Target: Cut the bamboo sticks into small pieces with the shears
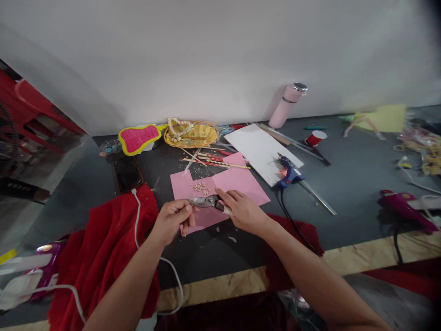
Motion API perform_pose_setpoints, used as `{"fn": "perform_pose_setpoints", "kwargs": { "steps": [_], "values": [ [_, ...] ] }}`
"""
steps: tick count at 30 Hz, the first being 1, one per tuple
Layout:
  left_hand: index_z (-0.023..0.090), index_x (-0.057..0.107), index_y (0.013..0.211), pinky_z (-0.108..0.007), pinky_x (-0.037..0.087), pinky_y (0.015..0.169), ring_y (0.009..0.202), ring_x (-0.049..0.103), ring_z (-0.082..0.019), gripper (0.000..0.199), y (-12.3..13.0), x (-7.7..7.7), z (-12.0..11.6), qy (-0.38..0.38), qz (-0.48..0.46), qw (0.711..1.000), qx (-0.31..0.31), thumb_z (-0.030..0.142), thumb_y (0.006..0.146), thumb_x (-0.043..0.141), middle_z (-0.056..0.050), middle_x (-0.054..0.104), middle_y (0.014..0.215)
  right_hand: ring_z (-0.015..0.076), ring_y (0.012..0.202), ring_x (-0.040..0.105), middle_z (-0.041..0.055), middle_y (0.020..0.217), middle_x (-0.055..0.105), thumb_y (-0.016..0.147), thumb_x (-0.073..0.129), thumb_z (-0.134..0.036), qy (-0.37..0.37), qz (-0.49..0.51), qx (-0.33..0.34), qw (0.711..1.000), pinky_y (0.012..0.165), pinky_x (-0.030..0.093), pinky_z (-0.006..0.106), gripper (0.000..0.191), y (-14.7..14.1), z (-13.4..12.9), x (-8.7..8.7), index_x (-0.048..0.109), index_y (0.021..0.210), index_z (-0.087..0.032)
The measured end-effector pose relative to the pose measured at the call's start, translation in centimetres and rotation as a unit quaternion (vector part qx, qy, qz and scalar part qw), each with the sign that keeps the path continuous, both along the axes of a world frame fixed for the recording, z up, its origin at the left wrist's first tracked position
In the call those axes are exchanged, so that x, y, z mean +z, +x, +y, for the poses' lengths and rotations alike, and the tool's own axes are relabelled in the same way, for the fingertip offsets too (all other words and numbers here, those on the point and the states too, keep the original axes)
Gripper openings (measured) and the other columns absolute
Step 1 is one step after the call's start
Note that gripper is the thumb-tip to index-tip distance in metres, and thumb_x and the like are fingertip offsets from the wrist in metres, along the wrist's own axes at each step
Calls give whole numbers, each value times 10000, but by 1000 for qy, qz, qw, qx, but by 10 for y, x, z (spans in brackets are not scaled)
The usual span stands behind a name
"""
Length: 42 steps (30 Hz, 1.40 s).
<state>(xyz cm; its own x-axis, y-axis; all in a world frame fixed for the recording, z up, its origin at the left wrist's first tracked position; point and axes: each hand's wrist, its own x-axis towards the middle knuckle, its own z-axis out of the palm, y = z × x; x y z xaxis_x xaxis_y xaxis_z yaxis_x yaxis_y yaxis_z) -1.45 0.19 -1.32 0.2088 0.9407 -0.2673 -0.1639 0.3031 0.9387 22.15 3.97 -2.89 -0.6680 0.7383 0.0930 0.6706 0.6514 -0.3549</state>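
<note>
My right hand (246, 211) is wrapped round the handles of a pair of pruning shears (208, 201), whose blades point left. At the blade tips, my left hand (175, 220) is closed in a pinch; what sits between its fingers is too small to make out. Both hands are over a pink paper sheet (248, 186) on the dark table. Just beyond the shears lies a small heap of short pale cut pieces (200, 187). Several thin sticks (220, 162), some with red patterned ends, rest behind the paper.
Behind are a wicker basket (196, 134) with a beaded string, a pink-and-yellow shape (140, 139), and a pink bottle (287, 105). A blue glue gun (289, 174) lies by a white board (257, 142). At left are a phone (127, 174), red cloth (113, 230) and white cable (138, 216).
</note>
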Motion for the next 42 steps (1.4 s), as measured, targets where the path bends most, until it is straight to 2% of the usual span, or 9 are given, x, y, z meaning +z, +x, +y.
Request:
{"fn": "perform_pose_setpoints", "kwargs": {
  "steps": [4, 12, 17, 21, 24, 26, 29, 35, 42],
  "values": [
    [119, 606, 736, -145, 357, 290, 284, 445, -46, 347, 0, 1, 0, -1, 3, 1000, 5, 460, 735, 670, 18, 600, 489, 234, 1006, 506, 127, 1097, 560, 832, 417, -96, 3, 18, -14, 1000, 893, 443, 398, 580, -2, -2, 1, 310, 1400, -152],
    [115, 607, 736, -146, 347, 295, 301, 446, -44, 316, -2, 3, 0, 24, 9, 999, 18, 427, 766, 650, 16, 596, 511, 206, 862, 550, 91, 1025, 576, 811, 446, -88, -10, -21, -46, 999, 795, 460, 339, 638, -5, -10, 5, 281, 1415, -209],
    [120, 618, 773, -151, 342, 308, 313, 443, -47, 283, -2, -1, 0, 40, 18, 999, 15, 402, 798, 620, 21, 594, 520, 208, 864, 552, 93, 1026, 581, 781, 470, -79, -23, -25, -32, 999, 781, 454, 329, 674, -4, -8, 5, 272, 1415, -191],
    [125, 605, 721, -168, 391, 385, 387, 491, -57, 282, 1, -2, 1, 85, 85, 992, 26, 379, 840, 572, -7, 632, 600, 219, 936, 529, 118, 1080, 571, 812, 470, -98, 7, -12, -36, 999, 839, 438, 353, 620, -3, -4, 1, 296, 1403, -167],
    [133, 623, 795, -198, 442, 473, 468, 538, -80, 246, 3, -3, 1, 119, 151, 980, 44, 363, 851, 558, -32, 675, 699, 234, 990, 508, 130, 1119, 564, 840, 461, -124, 30, -16, -49, 998, 878, 419, 373, 589, -2, -2, -1, 297, 1405, -158],
    [142, 640, 859, -211, 458, 523, 500, 558, -96, 222, 4, -4, 1, 136, 193, 970, 55, 349, 850, 559, -24, 679, 689, 241, 993, 505, 128, 1127, 566, 855, 442, -137, 33, -23, -54, 998, 878, 415, 383, 574, -2, -1, 0, 293, 1408, -165],
    [150, 662, 837, -213, 461, 545, 511, 576, -108, 225, 4, -3, 0, 150, 237, 959, 54, 337, 860, 538, -10, 664, 624, 245, 1004, 502, 128, 1147, 561, 844, 432, -131, 22, -28, -49, 998, 874, 415, 389, 586, -2, -3, 4, 288, 1411, -175],
    [131, 634, 727, -208, 450, 468, 452, 568, -96, 283, 1, 1, 0, 135, 183, 974, 27, 354, 862, 524, -39, 677, 651, 246, 1055, 474, 121, 1180, 543, 743, 456, -73, -9, -16, -25, 1000, 897, 412, 401, 717, -2, -6, 9, 247, 1422, -176],
    [124, 621, 716, -188, 422, 394, 384, 528, -80, 292, 1, 3, 0, 89, 121, 988, 20, 400, 809, 590, -24, 652, 591, 246, 1004, 492, 122, 1103, 560, 751, 460, -88, -9, 6, -21, 1000, 887, 415, 403, 684, -2, -5, 7, 279, 1407, -161]
  ]
}}
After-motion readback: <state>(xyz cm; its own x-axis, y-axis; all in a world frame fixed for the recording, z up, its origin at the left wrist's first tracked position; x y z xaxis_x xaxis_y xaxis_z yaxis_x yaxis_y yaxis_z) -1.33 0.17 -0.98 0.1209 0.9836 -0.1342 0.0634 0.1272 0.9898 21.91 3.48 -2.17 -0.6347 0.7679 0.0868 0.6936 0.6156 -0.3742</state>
